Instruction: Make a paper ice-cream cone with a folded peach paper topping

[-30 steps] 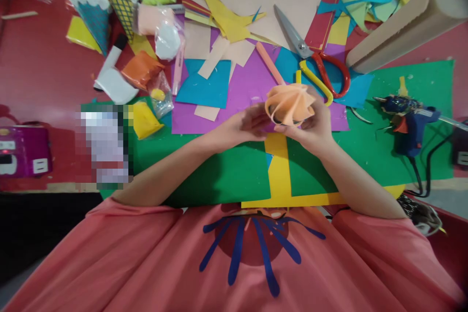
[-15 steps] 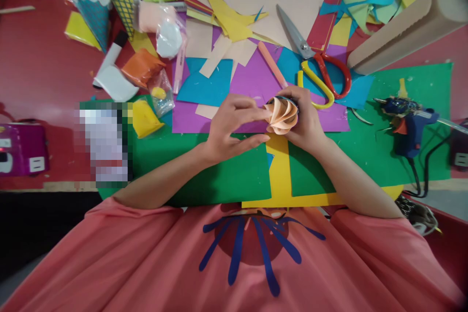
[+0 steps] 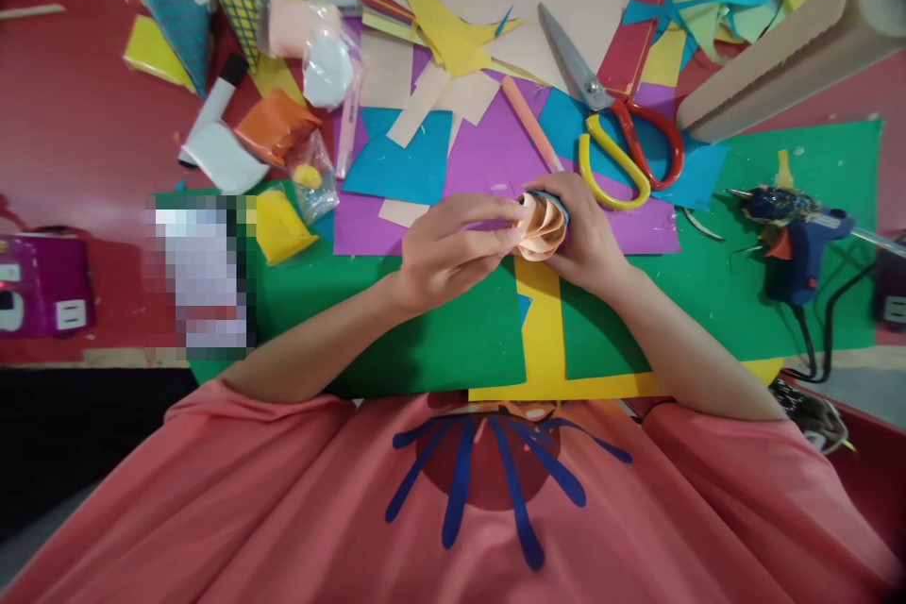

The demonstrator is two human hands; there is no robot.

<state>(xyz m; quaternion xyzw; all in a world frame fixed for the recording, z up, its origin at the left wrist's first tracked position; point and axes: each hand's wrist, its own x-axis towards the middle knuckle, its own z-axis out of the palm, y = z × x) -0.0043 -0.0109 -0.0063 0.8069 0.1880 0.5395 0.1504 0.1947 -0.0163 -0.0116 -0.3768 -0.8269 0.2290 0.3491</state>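
A paper ice cream cone with a peach swirled top (image 3: 544, 231) is in front of me, its swirl facing up. My right hand (image 3: 587, 231) is wrapped round it from the right, and only a bit of blue edge shows beside the swirl; the lower part is hidden in the palm. From the left, my left hand (image 3: 453, 245) has its fingertips and thumb closed together on the swirl's left edge. Just beyond the right hand lie scissors (image 3: 593, 94) with one red and one yellow handle, and a peach-coloured pen (image 3: 528, 118).
A blue glue gun (image 3: 799, 245) with its cord lies on the right of the green sheet (image 3: 425, 340). A beige paper roll (image 3: 785, 47) is at upper right. Finished paper cones (image 3: 180, 28), clay packets (image 3: 277, 127) and a blurred phone-like object (image 3: 202, 274) are on the left.
My left fingers and thumb, spread apart before, have closed together on the swirl's left edge. The cone has turned and shifted slightly left in my right hand.
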